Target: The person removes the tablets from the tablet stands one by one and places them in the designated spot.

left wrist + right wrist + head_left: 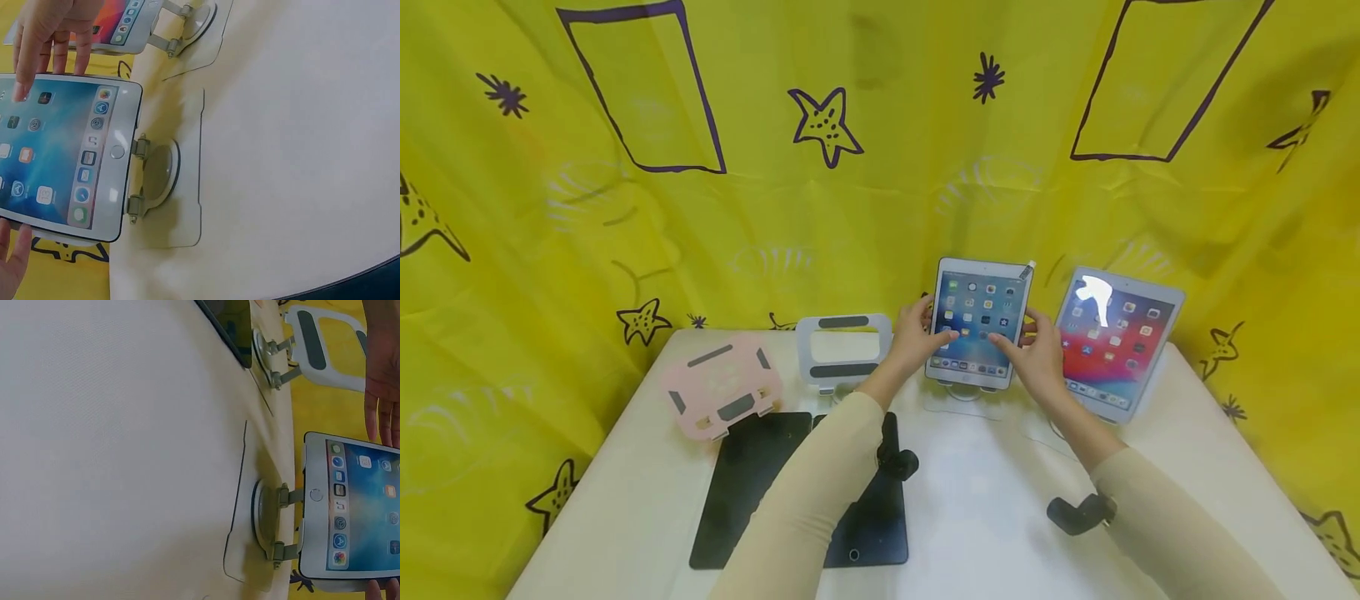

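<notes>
A small white-framed tablet (pixel 976 293) stands tilted back on a stand (pixel 159 170) with a round pivot base, its screen lit with app icons on blue. My left hand (pixel 916 335) holds its left edge, the thumb over the front. At the opposite edge my right hand (pixel 1036 348) grips it, thumb likewise above the screen. The fingers behind the tablet are partly hidden. In the left wrist view, only the fingertips of my left hand (pixel 14 257) show beside the tablet. The right wrist view catches fingertips of my right hand (pixel 382 590) at its edge.
Right of it, another tablet (pixel 1112 346) with a red and blue screen leans on its own stand. To the left are a white stand (pixel 844 321) and a pink stand (pixel 724 385). Dark tablets (pixel 868 533) lie flat on the white table (pixel 977 533). A yellow curtain (pixel 895 208) hangs behind.
</notes>
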Available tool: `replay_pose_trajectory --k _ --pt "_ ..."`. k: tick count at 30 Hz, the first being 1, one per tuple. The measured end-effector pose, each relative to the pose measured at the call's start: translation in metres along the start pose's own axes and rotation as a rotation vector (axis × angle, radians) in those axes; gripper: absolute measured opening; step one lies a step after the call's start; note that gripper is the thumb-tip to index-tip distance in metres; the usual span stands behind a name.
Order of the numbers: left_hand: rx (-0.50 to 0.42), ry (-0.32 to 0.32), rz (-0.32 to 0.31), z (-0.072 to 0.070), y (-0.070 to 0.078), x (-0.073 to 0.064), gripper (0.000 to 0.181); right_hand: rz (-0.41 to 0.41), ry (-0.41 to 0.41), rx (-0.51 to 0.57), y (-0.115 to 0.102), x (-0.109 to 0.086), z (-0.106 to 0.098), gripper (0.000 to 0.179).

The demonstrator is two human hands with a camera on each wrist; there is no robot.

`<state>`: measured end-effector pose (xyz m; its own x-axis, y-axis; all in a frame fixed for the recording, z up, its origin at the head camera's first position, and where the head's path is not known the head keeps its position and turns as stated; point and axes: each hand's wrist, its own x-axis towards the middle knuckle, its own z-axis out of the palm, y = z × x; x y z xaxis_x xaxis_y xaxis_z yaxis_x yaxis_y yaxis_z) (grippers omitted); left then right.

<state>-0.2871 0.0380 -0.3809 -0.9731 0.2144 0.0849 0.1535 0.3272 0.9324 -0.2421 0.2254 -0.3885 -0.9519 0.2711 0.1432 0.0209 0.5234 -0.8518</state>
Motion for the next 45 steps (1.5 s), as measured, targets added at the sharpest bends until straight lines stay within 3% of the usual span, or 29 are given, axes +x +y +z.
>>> replay_pose_trajectory --k 4,13,18,23,33,37,41,45 --pt "-0.020 0.016 -0.012 0.003 -0.002 -0.003 0.069 -0.030 0.014 0.002 0.006 0.000 0.003 0.076" --pt "0.053 0.029 0.055 0.011 -0.018 -0.009 0.072 -0.128 0.005 0.018 0.020 -0.005 0.008 0.079" --pt "0.178 0.045 0.072 0.017 -0.027 -0.013 0.074 -0.170 0.022 -0.032 0.028 -0.007 0.012 0.083" --pt "0.287 0.106 0.095 0.023 -0.029 -0.014 0.074 -0.200 0.048 -0.061 0.031 -0.009 0.017 0.085" --pt "0.281 0.150 0.111 0.026 -0.027 -0.016 0.066 -0.198 0.057 -0.087 0.031 -0.009 0.019 0.085" --pt "0.267 0.202 0.117 0.024 -0.028 -0.019 0.065 -0.198 0.037 -0.079 0.028 -0.010 0.020 0.087" --pt "0.280 0.249 0.166 0.023 -0.029 -0.021 0.064 -0.201 0.027 -0.085 0.025 -0.010 0.019 0.089" --pt "0.272 0.238 0.194 0.022 -0.026 -0.021 0.064 -0.195 0.018 -0.098 0.022 -0.011 0.014 0.089"
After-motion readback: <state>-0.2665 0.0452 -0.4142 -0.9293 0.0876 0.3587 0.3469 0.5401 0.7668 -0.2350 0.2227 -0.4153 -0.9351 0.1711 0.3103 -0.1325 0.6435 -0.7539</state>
